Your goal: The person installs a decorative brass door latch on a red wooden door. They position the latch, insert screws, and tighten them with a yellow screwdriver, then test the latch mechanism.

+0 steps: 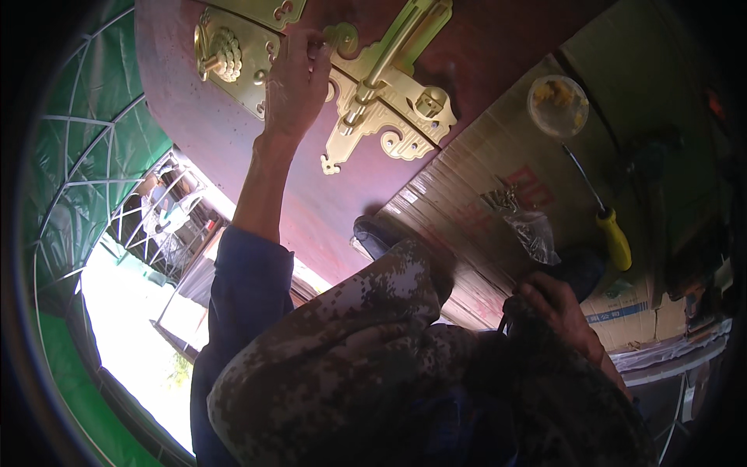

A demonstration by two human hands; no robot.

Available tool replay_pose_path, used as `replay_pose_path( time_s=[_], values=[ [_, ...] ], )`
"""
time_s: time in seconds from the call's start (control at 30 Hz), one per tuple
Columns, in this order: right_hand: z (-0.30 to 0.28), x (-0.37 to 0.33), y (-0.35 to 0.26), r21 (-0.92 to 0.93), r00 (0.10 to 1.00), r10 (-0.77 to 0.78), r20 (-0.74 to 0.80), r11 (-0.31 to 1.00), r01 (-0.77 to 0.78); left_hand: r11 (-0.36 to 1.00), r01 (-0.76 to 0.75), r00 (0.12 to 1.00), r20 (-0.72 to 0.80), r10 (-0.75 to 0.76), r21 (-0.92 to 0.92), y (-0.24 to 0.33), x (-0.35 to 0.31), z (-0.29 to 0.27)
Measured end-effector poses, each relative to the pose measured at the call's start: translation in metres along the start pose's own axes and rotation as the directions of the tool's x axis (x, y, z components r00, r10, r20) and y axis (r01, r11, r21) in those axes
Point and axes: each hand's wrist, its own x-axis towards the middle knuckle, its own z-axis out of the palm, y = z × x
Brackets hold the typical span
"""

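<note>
My left hand (299,86) reaches up to a dark red panel (311,210) and rests at the brass fittings, its fingers bent together beside a scroll-shaped brass edge. Whatever those fingertips pinch is too small to make out. Right of it lies an ornate brass latch plate (389,109) with a long sliding bar (401,43). To its left sits a brass plate with a knobbly knocker (226,54). Low on the right, my right hand (560,311) is curled by my knee in camouflage trousers. Shadow hides what, if anything, it holds.
Flattened cardboard (459,167) lies right of the panel. On it are a yellow-handled screwdriver (615,237), a clear bag of small screws (533,233) and a round tub (558,107) with yellowish stuff. A dark hammer-like shape (654,159) lies beyond. Green sheeting (93,148) stands left.
</note>
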Motion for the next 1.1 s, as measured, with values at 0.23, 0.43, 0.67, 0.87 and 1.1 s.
replay_pose_path(
  time_s=[0.23,0.43,0.67,0.87,1.1],
  values=[
    [0.002,-0.001,-0.001,0.055,0.999,0.033,0.002,0.998,-0.033,0.977,0.015,1.000,0.006,-0.017,0.214,-0.008,0.004,0.004],
    [0.002,-0.001,0.001,0.107,0.999,0.049,-0.001,0.993,-0.049,0.975,0.179,0.983,0.003,-0.181,0.134,-0.013,0.003,-0.002],
    [-0.001,0.001,0.006,0.089,0.997,0.077,0.010,0.993,-0.078,0.991,0.134,0.980,-0.146,-0.135,-0.020,-0.011,-0.007,0.005],
    [0.007,-0.003,-0.003,0.068,0.993,0.104,-0.061,0.993,-0.100,0.984,0.154,0.980,-0.116,-0.163,-0.086,0.004,-0.001,0.003],
    [0.003,0.005,0.023,-0.079,0.999,-0.010,-0.039,0.997,0.007,0.985,0.171,0.974,-0.155,-0.167,0.011,-0.004,-0.009,0.008]
  ],
)
